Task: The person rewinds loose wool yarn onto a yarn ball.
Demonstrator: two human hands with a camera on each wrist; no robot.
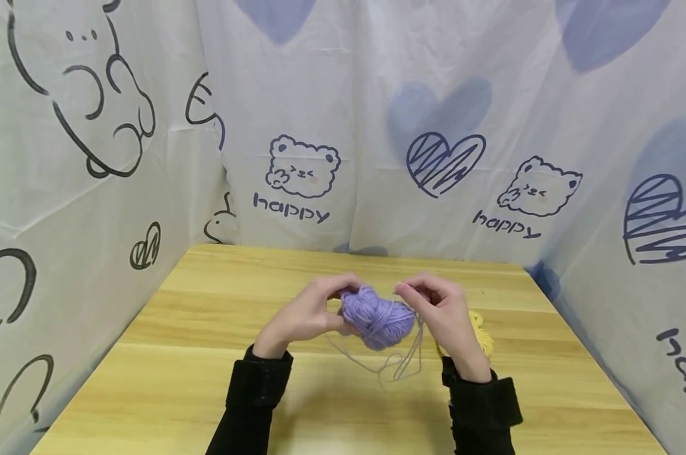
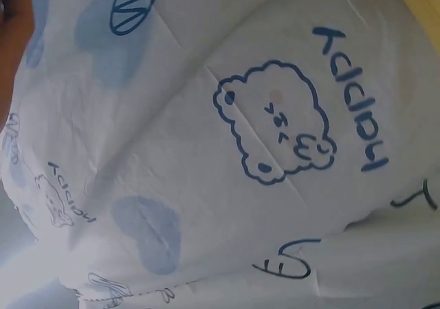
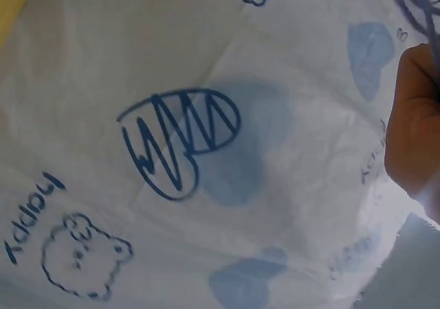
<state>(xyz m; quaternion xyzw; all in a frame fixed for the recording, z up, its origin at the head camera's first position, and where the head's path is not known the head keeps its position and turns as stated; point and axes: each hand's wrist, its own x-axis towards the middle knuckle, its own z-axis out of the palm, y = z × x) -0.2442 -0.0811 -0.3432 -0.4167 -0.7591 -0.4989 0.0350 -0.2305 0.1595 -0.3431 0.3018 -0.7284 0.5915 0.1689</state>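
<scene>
We see two arms, each in a long black sleeve of soft, matte fabric. The black left sleeve (image 1: 251, 398) ends at the wrist in a wide, folded-looking cuff that bunches slightly. The black right sleeve (image 1: 482, 407) ends in a similar broad cuff, which flares outward at its far edge. Beyond the cuffs, our bare left hand (image 1: 311, 313) and bare right hand (image 1: 442, 313) carry no gloves, rings or watch that we can make out. From the right wrist view, only a blurred edge of a finger (image 3: 412, 126) shows; no detail is readable there.
</scene>
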